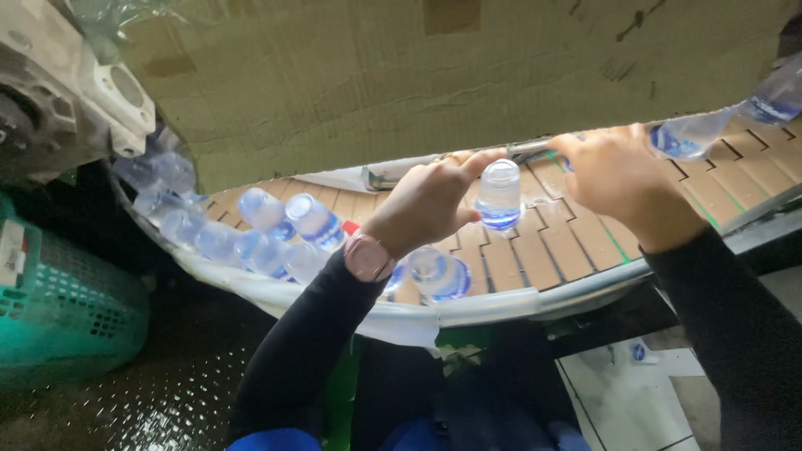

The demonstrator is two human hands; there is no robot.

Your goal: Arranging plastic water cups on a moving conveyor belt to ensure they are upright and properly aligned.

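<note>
Clear plastic, thin-walled and empty by the look of it — the small upright bottle with the blue-tinted base (499, 195) stands on the tan slatted conveyor belt (501, 263) just right of our left hand (426, 205), whose fingers curl loosely beside it; we cannot tell whether they touch or grip it. We judge it very light, easy to tip, slick and a little squashy in the wall, so a hold low on the body near the stiffer base looks safest. Nearer us, below that hand, another clear bottle (439, 274) lies on its side by the pale curved rail (468, 307). Our right hand (622, 179) is closed around a clear bottle lying sideways (689, 134). Further left — a heap of toppled bottles (251, 230) under the brown cardboard sheet (401, 75).
</note>
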